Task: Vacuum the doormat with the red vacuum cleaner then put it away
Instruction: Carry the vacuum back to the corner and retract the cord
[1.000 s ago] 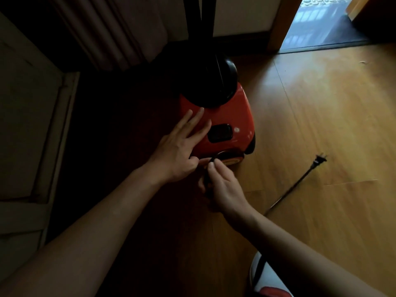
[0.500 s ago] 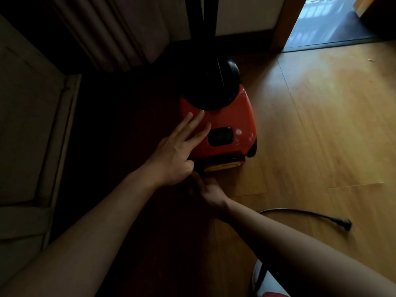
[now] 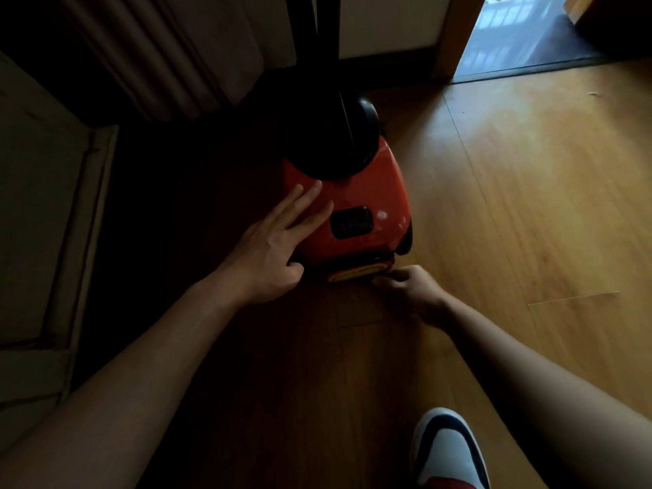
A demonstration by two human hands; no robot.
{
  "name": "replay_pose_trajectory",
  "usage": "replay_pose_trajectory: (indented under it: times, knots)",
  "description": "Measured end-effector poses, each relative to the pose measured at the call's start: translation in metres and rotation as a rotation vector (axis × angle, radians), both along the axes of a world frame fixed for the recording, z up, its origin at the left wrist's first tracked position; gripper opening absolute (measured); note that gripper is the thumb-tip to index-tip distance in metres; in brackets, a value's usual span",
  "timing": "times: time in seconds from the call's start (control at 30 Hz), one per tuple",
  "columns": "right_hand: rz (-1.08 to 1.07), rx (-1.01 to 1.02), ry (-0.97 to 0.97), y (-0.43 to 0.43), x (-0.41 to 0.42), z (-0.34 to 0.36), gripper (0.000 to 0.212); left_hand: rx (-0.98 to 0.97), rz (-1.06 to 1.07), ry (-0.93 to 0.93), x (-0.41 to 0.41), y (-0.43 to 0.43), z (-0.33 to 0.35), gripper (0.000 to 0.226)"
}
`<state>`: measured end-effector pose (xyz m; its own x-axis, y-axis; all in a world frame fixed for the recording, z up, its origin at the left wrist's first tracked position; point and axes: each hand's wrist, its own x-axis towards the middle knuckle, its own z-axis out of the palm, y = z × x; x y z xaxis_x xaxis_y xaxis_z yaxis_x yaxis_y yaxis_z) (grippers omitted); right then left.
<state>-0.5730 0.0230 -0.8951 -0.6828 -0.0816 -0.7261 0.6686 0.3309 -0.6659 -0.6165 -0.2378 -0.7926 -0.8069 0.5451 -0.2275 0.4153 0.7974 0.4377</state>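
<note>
The red vacuum cleaner [image 3: 367, 192] stands on the wooden floor near the dark corner, its black dome and upright tube [image 3: 328, 135] on top. My left hand [image 3: 275, 248] rests flat on its red body, fingers straight, beside the black switch [image 3: 352, 224]. My right hand [image 3: 409, 291] is at the lower rear edge by the orange strip [image 3: 356, 275]. Its fingers are curled and pinch there, where it held the power cord in the earlier frames. The cord itself is hidden now. A dark doormat [image 3: 550, 47] lies beyond the doorway at the top right.
A curtain [image 3: 158, 54] hangs behind the vacuum on the left. A pale panelled cabinet [image 3: 35, 241] lines the left side. My white, blue and red shoe [image 3: 448, 450] stands at the bottom right. Wooden floor [image 3: 529, 206] stretches to the right.
The cord and plug that trailed across the floor on the right are gone from view. My right hand has moved from the rear left to the rear right of the vacuum. My left hand stayed.
</note>
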Motion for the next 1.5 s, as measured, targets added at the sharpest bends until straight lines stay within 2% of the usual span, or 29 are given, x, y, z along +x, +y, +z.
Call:
replay_pose_trajectory:
  times: [0.13,0.37,0.5,0.6,0.8,0.87,0.93,1.0,1.27,1.4,1.5]
  knots:
    - [-0.124,-0.066,-0.045,0.012,-0.002,0.013,0.022,-0.003,-0.015,0.019,0.000,0.000,0.000,0.102]
    - [-0.356,-0.208,-0.231,0.018,-0.005,0.035,0.024,-0.070,-0.025,0.021,0.001,0.000,0.005,0.105]
    - [-0.438,-0.351,-0.278,0.025,-0.009,0.047,0.030,-0.060,-0.020,-0.006,0.002,0.002,0.006,0.103]
    - [-0.561,-0.461,-0.271,0.025,-0.009,0.062,0.032,-0.050,-0.015,-0.014,0.003,0.002,0.007,0.102]
    - [-0.551,-0.361,-0.042,-0.017,0.008,0.101,0.031,-0.062,-0.009,-0.008,0.005,0.006,0.007,0.101]
    - [-0.493,-0.309,0.113,-0.032,0.014,0.114,0.033,-0.077,0.001,-0.016,0.005,0.007,0.009,0.102]
    - [-0.337,-0.165,0.293,-0.049,0.017,0.126,0.038,-0.098,0.017,-0.011,0.005,0.009,0.012,0.106]
    - [-0.191,-0.023,0.393,-0.072,0.018,0.129,0.035,-0.119,0.035,-0.010,0.005,0.010,0.016,0.107]
    - [0.139,0.183,0.607,-0.122,0.053,0.078,0.015,-0.116,0.033,-0.036,0.006,0.009,0.022,0.104]
    - [0.242,0.291,0.717,-0.140,0.051,0.066,0.023,-0.111,0.037,-0.051,0.007,0.012,0.019,0.104]
    - [0.312,0.323,0.721,-0.148,0.051,0.059,0.024,-0.134,0.033,-0.046,0.007,0.013,0.020,0.105]
